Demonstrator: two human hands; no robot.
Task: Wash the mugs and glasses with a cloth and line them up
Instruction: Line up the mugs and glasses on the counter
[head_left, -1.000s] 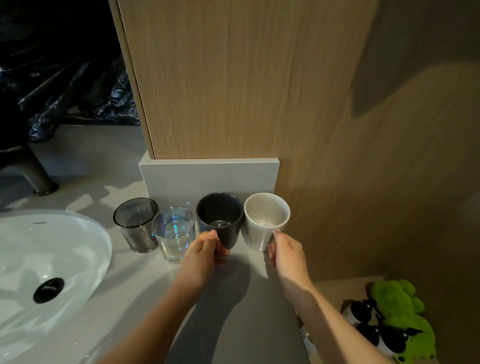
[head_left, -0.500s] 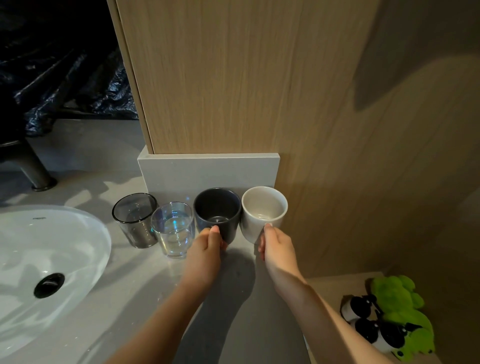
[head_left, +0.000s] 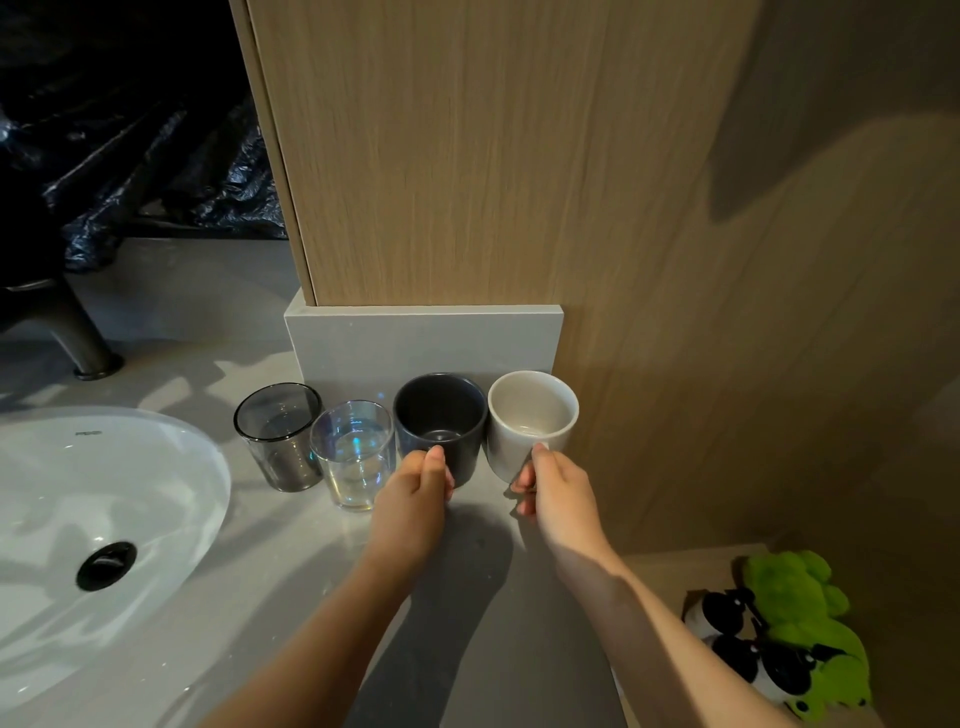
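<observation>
Held the dark mug (head_left: 440, 415) in the left hand (head_left: 415, 486), the white mug (head_left: 530, 415) in the right hand (head_left: 560, 488) — fingers (head_left: 522, 483) curled round each. Could have knocked the clear glass (head_left: 353, 454) just beside with a sideways nudge.

Dim, warm light came from the left, casting arm shadows across the bench (head_left: 291, 545) and a broad shadow on the wooden wall (head_left: 753, 171). Glare mottled the white sink (head_left: 156, 493); the clear glass (head_left: 353, 457) glinted iridescent. Edges bent with wide-angle distortion.

The grey stone bench (head_left: 291, 561) carries a row along a low grey upstand (head_left: 415, 338). From left to right stand a smoky grey glass tumbler (head_left: 280, 441), a clear iridescent glass tumbler (head_left: 353, 457), a matte black ceramic mug (head_left: 441, 415) and a white ceramic mug (head_left: 524, 415). A white oval basin (head_left: 78, 493) sits at the left, with a dark metal tap foot (head_left: 96, 358) behind it.
</observation>
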